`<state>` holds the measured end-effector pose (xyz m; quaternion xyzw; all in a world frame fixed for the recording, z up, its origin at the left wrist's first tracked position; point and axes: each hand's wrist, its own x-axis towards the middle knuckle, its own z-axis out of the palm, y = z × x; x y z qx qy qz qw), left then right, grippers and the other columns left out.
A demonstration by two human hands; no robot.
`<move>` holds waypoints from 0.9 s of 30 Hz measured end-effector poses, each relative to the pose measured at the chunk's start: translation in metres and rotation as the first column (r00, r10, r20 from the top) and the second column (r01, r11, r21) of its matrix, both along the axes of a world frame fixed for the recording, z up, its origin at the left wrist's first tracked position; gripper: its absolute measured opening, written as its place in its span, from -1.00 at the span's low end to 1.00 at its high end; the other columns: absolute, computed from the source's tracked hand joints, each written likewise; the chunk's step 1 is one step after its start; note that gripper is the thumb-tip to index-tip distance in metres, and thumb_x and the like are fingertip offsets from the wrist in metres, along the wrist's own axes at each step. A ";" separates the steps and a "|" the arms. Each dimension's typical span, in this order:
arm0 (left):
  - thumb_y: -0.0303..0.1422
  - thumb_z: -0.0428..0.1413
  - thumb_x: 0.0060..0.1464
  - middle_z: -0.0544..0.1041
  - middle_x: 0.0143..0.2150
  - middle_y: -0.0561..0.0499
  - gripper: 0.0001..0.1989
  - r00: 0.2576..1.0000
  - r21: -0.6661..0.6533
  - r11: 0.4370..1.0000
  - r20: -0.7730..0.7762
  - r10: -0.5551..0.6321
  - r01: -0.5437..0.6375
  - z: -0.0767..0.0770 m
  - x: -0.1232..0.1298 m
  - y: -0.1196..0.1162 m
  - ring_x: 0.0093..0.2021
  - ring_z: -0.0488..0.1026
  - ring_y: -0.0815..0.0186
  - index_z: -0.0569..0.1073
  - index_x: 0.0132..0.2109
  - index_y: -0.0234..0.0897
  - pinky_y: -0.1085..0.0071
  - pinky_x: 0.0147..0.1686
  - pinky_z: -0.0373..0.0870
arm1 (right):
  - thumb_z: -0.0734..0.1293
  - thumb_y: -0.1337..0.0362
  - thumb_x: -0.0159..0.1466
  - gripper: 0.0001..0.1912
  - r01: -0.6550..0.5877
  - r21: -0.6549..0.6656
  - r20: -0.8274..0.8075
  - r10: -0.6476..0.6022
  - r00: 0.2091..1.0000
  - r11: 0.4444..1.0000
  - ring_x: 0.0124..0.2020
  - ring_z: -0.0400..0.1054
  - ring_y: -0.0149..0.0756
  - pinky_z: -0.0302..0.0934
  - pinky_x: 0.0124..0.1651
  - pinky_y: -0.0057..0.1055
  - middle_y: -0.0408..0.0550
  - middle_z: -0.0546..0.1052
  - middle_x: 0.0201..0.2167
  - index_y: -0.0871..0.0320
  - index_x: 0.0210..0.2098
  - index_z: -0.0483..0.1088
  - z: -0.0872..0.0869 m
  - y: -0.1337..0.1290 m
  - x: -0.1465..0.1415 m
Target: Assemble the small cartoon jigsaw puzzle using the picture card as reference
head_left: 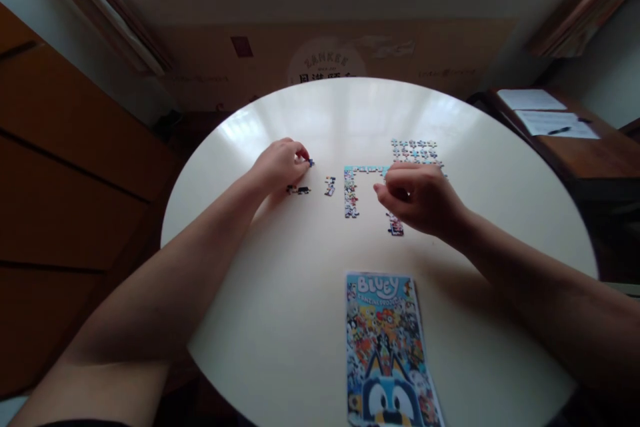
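Reaching over the round, shiny white surface [270,293], the bare left hand [283,163] is left of the middle of the frame. Its grip is pinching a small, dark blue cardboard puzzle piece [311,163] by the edge. I cannot tell if the piece is up off the surface.

Just below that hand lie some black and dark bits of puzzle [303,190]. A bit to their right is a small strip of joined, many-colored puzzle pieces [330,187].

Near the middle is a bright cardboard puzzle border [349,193], blue on top, with two sides going down. The bare right hand [423,197] is over its right side and hides part of it. The fingers of that hand are curled, but I cannot tell if its grip is pressed together or has a piece in it.

Behind the right hand, loose pale blue puzzle pieces [414,144] sit in neat rows. At the bottom is a colorful paper sheet [385,347] that says BLUEY, with a blue dog face. White papers [533,99] and a dark pen [559,131] lie on a brown wooden table [617,157] at the upper right.
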<state>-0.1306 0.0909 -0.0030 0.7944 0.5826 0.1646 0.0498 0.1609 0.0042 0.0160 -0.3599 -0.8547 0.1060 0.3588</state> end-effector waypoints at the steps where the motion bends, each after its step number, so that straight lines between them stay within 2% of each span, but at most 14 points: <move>1: -0.34 0.19 0.01 0.52 -0.31 -0.04 -0.84 0.999 -0.005 1.000 0.042 -0.004 0.004 -0.002 -0.002 0.001 -0.35 0.42 0.27 0.59 -0.23 -0.25 0.35 -0.28 0.39 | 0.29 0.37 0.24 -0.55 -0.013 0.001 0.007 0.013 1.000 1.000 -0.58 -0.01 -0.43 -0.04 -0.48 -0.36 -0.23 0.11 -0.64 0.08 -0.64 -0.05 0.001 0.000 0.000; 5: -0.39 0.20 -0.02 0.50 -0.41 0.00 -0.91 0.954 -0.132 0.985 0.291 -0.068 0.111 0.000 -0.004 -0.004 -0.45 0.36 0.36 0.52 -0.29 -0.26 0.40 -0.46 0.31 | 0.29 0.33 0.26 -0.54 -0.075 -0.014 0.053 0.076 0.996 0.997 -0.59 -0.04 -0.43 -0.04 -0.49 -0.35 -0.22 0.12 -0.64 0.08 -0.65 -0.04 0.002 -0.002 0.002; 8: -0.40 0.18 0.04 0.52 -0.34 -0.05 -0.82 0.871 -0.119 0.967 0.468 -0.148 0.228 0.014 0.009 -0.020 -0.39 0.41 0.35 0.53 -0.16 -0.29 0.38 -0.44 0.34 | 0.31 0.30 0.28 -0.58 -0.082 -0.028 0.056 0.084 0.995 0.996 -0.59 0.04 -0.43 0.02 -0.49 -0.35 -0.21 0.20 -0.64 0.08 -0.63 0.05 0.003 -0.003 0.001; 11: -0.42 0.14 0.12 0.54 -0.27 -0.07 -0.68 0.835 -0.103 0.947 0.508 -0.213 0.304 0.029 0.030 -0.039 -0.35 0.46 0.32 0.51 0.04 -0.27 0.35 -0.43 0.36 | 0.33 0.28 0.28 -0.71 -0.045 -0.035 0.018 0.046 0.999 0.998 -0.57 0.19 -0.39 0.16 -0.44 -0.33 -0.18 0.35 -0.61 0.08 -0.55 0.23 0.004 -0.005 0.000; 13: -0.42 0.10 0.16 0.54 -0.28 -0.07 -0.69 0.818 -0.108 0.941 0.532 -0.218 0.321 0.034 0.043 -0.050 -0.34 0.48 0.31 0.53 0.05 -0.28 0.33 -0.42 0.37 | 0.35 0.26 0.28 -0.82 -0.025 -0.054 -0.002 0.025 1.000 0.998 -0.52 0.28 -0.36 0.23 -0.40 -0.32 -0.14 0.43 -0.54 0.09 -0.46 0.34 0.004 -0.005 -0.001; 16: -0.39 0.10 0.20 0.57 -0.31 -0.07 -0.74 0.814 -0.145 0.927 0.538 -0.221 0.347 0.033 0.057 -0.059 -0.33 0.50 0.30 0.54 0.01 -0.31 0.34 -0.42 0.40 | 0.36 0.26 0.28 -0.93 -0.051 -0.074 -0.019 0.050 0.999 0.996 -0.44 0.38 -0.34 0.31 -0.37 -0.33 -0.08 0.53 -0.40 0.10 -0.32 0.47 0.003 -0.004 -0.002; 20: -0.37 0.14 0.21 0.62 -0.29 -0.11 -0.81 0.776 -0.236 0.897 0.610 -0.163 0.374 0.028 0.063 -0.062 -0.37 0.52 0.31 0.53 -0.07 -0.34 0.37 -0.47 0.42 | 0.37 0.27 0.30 -0.90 -0.102 -0.018 -0.022 0.102 0.995 0.995 -0.35 0.45 -0.32 0.36 -0.32 -0.34 -0.02 0.58 -0.24 0.10 -0.22 0.55 0.000 -0.001 -0.002; 27: -0.41 0.16 0.16 0.62 -0.39 -0.06 -0.85 0.679 -0.397 0.827 0.734 0.026 0.397 0.029 0.064 -0.062 -0.47 0.54 0.33 0.48 -0.11 -0.33 0.49 -0.60 0.31 | 0.39 0.26 0.33 -0.87 -0.081 0.041 0.052 0.079 0.996 0.996 -0.25 0.52 -0.24 0.41 -0.24 -0.30 0.00 0.62 -0.16 0.09 -0.18 0.59 -0.010 0.004 -0.002</move>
